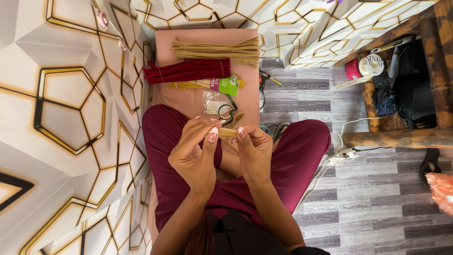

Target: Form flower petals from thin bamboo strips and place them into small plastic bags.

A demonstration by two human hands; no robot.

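Your left hand (196, 153) and right hand (255, 151) were raised together over your lap, both pinched on a short tan strip of dried fibre (227, 132) spanning between the fingertips. Just beyond them, near the closest edge of the pink padded board (188, 101), lay a black ring (225, 112) and a clear packet of pearl beads (212, 106). Further up sat a green-labelled packet (228, 85), a dark red bundle of sticks (188, 71) and a straw-coloured bundle of reeds (217, 49), both bundles apparently tied and untouched, so the work looked barely begun.
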